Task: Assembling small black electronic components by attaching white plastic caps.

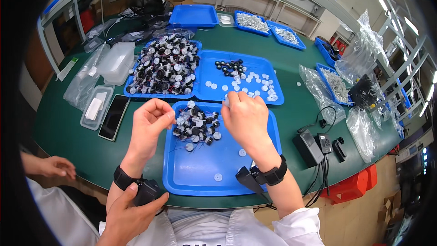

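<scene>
My left hand (153,120) is closed in a pinch at the left rim of the near blue tray (195,173); whatever its fingertips hold is too small to make out. Over that tray's far edge, my right hand (246,117) is closed with fingers pointing away, and a pale bit shows at its fingertips. Between the hands lies a pile of small black motors (195,125) with white discs and thin wires. A few loose white discs (218,177) lie in the tray's nearer half. Another person's hand (132,218) touches the black device (148,192) strapped at my left wrist.
Beyond stand a blue tray heaped with motors (166,64) and a blue tray (211,70) with white discs and black round parts. A phone (114,117) and clear containers (116,63) lie left. Black adapters (309,147), cables and plastic bags (362,132) sit right. Another person's second hand (58,167) hangs left.
</scene>
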Tool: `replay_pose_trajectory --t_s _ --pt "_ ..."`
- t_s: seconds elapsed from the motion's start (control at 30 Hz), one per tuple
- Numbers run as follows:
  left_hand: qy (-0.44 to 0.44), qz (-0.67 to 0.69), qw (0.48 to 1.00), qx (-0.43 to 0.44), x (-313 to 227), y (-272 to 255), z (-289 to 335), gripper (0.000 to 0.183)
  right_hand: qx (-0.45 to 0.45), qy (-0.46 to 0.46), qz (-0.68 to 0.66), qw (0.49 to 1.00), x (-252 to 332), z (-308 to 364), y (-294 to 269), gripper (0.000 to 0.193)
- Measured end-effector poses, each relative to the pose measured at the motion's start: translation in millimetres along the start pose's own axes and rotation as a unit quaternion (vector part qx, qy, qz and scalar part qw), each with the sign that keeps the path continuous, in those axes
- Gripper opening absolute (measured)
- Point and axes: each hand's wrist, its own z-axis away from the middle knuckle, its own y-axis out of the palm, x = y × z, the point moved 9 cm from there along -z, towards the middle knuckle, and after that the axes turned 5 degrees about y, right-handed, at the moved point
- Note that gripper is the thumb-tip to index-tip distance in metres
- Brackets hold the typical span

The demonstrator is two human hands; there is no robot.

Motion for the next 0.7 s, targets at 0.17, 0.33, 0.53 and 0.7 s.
replay_pose_trajectory --t_s 0.17,0.33,0.53,0.7 --pt "-0.058 0.016 0.997 0.052 31.1 21.6 -0.4 0.008 -0.045 0.053 -0.060 0.996 -16.0 -3.9 -10.1 0.009" --pt "-0.138 0.035 0.983 0.115 51.1 43.7 21.5 0.013 -0.050 0.099 -0.141 0.984 -17.7 -3.2 -15.5 0.011" --pt "-0.193 0.061 0.943 0.264 63.9 80.6 57.3 0.048 -0.059 0.242 -0.439 0.863 -27.4 -5.1 -3.6 0.015" --pt "-0.180 0.044 0.930 0.316 58.7 105.0 81.8 0.077 -0.125 0.300 -0.680 0.657 -38.1 -4.4 11.3 0.013"
